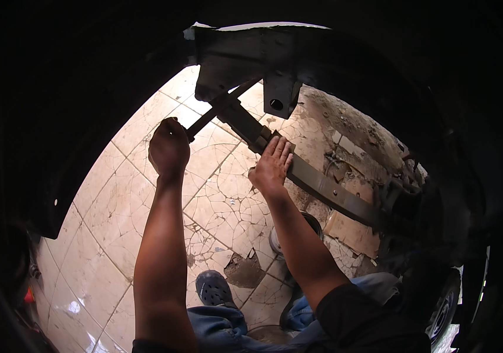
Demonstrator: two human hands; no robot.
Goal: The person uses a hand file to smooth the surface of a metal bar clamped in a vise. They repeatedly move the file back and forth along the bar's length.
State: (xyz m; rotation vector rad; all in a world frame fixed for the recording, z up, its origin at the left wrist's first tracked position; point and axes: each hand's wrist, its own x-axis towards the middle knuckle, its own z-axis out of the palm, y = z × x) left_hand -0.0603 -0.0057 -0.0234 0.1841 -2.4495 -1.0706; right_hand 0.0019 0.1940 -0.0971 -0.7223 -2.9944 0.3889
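Observation:
My left hand [170, 148] is closed in a fist around the lower end of a dark metal bar [205, 120]. The bar slants up to the right, across the end of a leaf spring [322, 187] beneath a vehicle. Over the spring, just below a clamp [260, 137], lies my right hand [272, 167], its fingers laid across the leaves and its thumb at the near side. A frame bracket [276, 90] with a round hole hangs above, apart from the spring. Deep shadow hides how the bar meets the spring end.
Dark vehicle frame [234, 48] and bodywork surround the view. Below is a cracked tile floor [216, 189] with a broken hole [245, 269]. Rubble and cardboard [353, 234] lie at right, near a wheel [443, 309]. My clog [214, 287] rests on the tiles.

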